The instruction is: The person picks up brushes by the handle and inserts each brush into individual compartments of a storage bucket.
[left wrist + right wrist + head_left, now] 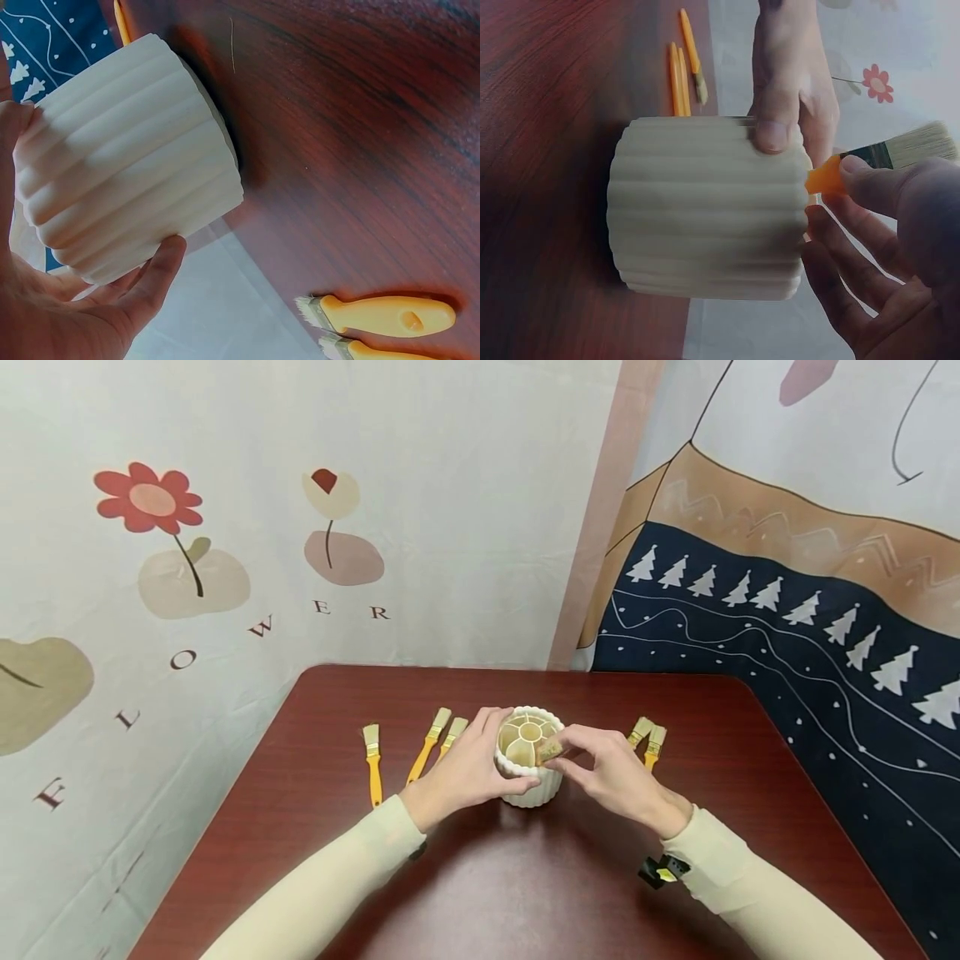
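Observation:
A cream ribbed round holder [529,790] with several compartments inside stands upright on the table. My left hand [477,757] grips its left side, thumb in front and fingers around the rim, as the left wrist view shows with the ribbed wall [135,157]. At the rim's right side, my right hand [618,774] pinches a paintbrush [866,156] near its metal band. The brush's bristles point up, and its orange handle goes down past the rim; the lower handle is hidden inside the holder.
Three orange-handled brushes lie left of the holder, the outermost brush [373,764] apart from the others. Two more brushes lie to the right, one brush [655,745] partly behind my right hand. The reddish-brown table [247,868] meets printed cloth [465,527] at the back.

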Available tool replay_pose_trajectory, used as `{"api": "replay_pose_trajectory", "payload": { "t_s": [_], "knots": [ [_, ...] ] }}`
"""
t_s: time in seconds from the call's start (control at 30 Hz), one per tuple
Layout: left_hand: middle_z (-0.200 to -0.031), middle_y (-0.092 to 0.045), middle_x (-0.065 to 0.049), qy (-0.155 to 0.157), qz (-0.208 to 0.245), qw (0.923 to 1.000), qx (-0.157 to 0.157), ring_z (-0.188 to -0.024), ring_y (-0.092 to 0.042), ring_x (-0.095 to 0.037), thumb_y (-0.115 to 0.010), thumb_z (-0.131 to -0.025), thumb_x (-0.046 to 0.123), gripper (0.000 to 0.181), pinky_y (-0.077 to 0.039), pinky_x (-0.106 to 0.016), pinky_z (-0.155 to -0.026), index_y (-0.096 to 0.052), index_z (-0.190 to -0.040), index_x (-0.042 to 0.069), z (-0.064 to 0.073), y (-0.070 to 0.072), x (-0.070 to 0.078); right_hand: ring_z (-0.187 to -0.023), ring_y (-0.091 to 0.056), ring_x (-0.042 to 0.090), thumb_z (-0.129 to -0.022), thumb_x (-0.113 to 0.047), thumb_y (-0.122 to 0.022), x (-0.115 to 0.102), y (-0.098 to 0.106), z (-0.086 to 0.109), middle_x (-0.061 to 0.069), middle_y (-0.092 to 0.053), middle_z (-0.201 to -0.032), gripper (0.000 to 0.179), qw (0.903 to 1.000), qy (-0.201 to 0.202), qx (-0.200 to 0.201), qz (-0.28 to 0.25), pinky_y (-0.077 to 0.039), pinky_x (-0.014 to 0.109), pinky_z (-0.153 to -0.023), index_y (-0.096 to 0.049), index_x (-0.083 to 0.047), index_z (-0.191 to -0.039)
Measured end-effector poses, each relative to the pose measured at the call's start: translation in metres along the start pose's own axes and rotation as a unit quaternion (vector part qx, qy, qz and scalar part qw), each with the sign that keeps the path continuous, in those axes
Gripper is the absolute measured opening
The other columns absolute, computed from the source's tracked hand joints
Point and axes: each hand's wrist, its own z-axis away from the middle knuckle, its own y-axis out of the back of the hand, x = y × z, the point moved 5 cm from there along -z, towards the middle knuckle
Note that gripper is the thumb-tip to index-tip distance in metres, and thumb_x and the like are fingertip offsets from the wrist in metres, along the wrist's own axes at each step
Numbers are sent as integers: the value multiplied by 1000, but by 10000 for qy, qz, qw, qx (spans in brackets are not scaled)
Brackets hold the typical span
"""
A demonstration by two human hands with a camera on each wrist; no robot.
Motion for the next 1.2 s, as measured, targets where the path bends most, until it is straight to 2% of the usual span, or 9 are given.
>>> {"api": "replay_pose_trajectory", "payload": {
  "t_s": [0.2,0.43,0.6,0.8,1.07,1.2],
  "knots": [
    [-159,-58,-17,-44,-24,10000,26,-140,-68,-32,-100,-87,54,114,-61,-48,-121,-46,-171,0,0,0,-1,-92,-77,5,-94,1,-95,3,-3,1,-5,-83,-110,34,9998,-40,-72,172,-68,26,-84,-85,-18,-119],
    [-161,-57,-17,-25,26,10000,25,-142,-67,-33,-100,-87,54,113,-60,-49,-122,-45,-171,2,0,-1,-1,-96,-75,8,-95,-2,-95,3,-5,2,-5,-83,-111,34,9992,-24,-103,379,-71,39,-82,-86,-18,-123],
    [-161,-57,-16,-44,5,10000,-21,-142,-67,-32,-99,-88,55,114,-60,-48,-122,-44,-172,2,0,-2,-2,-99,-76,9,-95,-6,-96,3,-5,2,-4,-83,-116,34,9987,-127,-174,463,-72,41,-85,-86,-16,-126],
    [-165,-56,-17,-20,-17,10000,-93,-145,-66,-34,-99,-89,55,116,-59,-49,-124,-41,-175,2,1,-1,-2,-100,-78,8,-96,-7,-96,1,-5,3,-3,-82,-121,40,9986,-190,-141,464,-72,37,-88,-84,-14,-133],
    [-170,-54,-17,-24,81,9994,-336,-148,-66,-34,-99,-89,55,115,-59,-51,-125,-42,-175,3,-3,2,-2,-100,-81,8,-94,-4,-97,2,0,4,-2,-81,-121,49,9989,-170,36,426,-73,39,-88,-81,-11,-139],
    [-174,-52,-15,-68,150,9984,-542,-151,-65,-34,-99,-88,53,116,-58,-51,-127,-41,-177,6,-7,6,-5,-99,-80,8,-94,-3,-97,5,8,5,-1,-82,-123,48,9989,-232,127,383,-72,36,-89,-81,-11,-139]
  ]
}}
